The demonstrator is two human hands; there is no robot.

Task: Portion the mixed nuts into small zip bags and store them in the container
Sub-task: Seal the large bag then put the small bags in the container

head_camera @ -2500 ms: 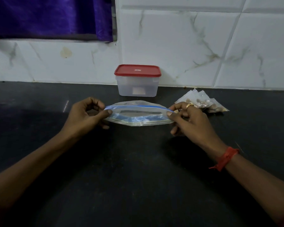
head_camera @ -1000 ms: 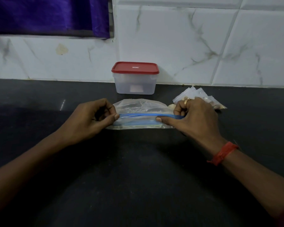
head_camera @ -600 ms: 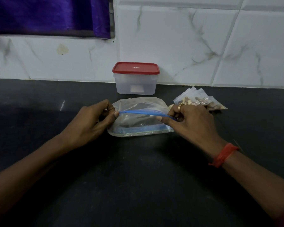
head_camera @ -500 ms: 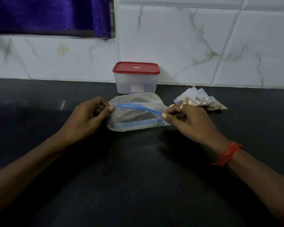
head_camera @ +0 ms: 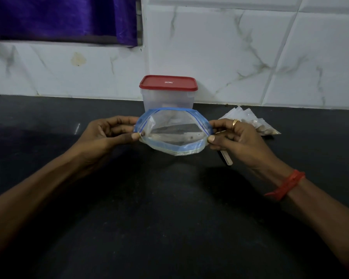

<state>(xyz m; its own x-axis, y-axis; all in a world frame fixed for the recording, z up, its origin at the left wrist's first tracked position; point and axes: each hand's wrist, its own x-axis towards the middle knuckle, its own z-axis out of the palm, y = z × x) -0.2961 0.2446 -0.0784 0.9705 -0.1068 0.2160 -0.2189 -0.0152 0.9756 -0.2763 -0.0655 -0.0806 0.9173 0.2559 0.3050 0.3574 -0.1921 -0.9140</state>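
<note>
At the far left, a purple cloth [head_camera: 58, 17] is hanging in front of the white marbled wall tiles [head_camera: 220, 47]. Your left hand [head_camera: 107, 133] is pinching the left end of the zip bag [head_camera: 172, 133], with the thumb lying on the near lip and the fingers curling round the far one. The bag is sitting between your two hands over the black counter [head_camera: 169, 218]. Its blue zip strip is being pulled apart into a wide oval, so you are looking straight into the mouth. What is lying inside is too dim to make out, and I cannot tell whether its bottom is touching the counter.

Directly behind the bag, against the wall, the clear container [head_camera: 167, 97] is standing with its red lid [head_camera: 167, 83] on. Your right hand [head_camera: 236, 137] is gripping the right end of the mouth in the same thumb-and-finger pinch. It is wearing a gold ring [head_camera: 235, 122], and a red thread band [head_camera: 286, 185] is circling the wrist. A pale flat stick [head_camera: 227, 158] is poking out below that hand; whether you are holding it I cannot tell. Just beyond the hand, small packets of nuts [head_camera: 258, 125] are lying in a heap on the counter.
</note>
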